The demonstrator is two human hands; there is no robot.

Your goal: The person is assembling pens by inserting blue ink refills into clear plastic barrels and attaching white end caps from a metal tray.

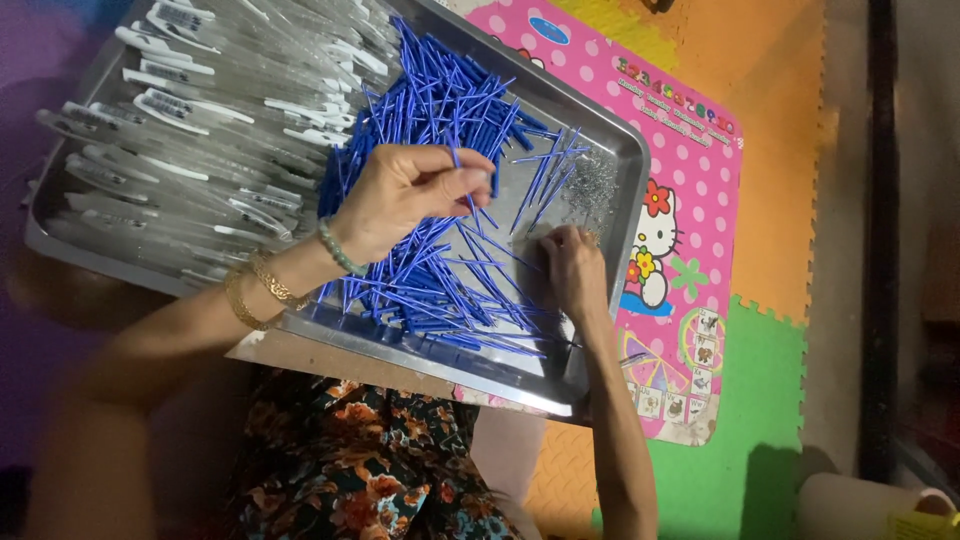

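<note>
A metal tray (620, 150) holds a heap of thin blue refill sticks (440, 110), several clear pen barrels with white clips (190, 110), and a small pile of tiny metal springs (595, 185). My left hand (400, 195) hovers over the blue sticks, fingers pinched on one blue stick (455, 150) held upright. My right hand (575, 270) rests palm down on the tray floor near the springs, fingertips pressed among the blue sticks; I cannot make out anything in it.
The tray rests on a pink dotted cartoon board (690, 200) over my lap in floral cloth (370, 460). Orange and green foam floor mats (770, 380) lie beyond. A pale cylinder (860, 505) stands at the bottom right.
</note>
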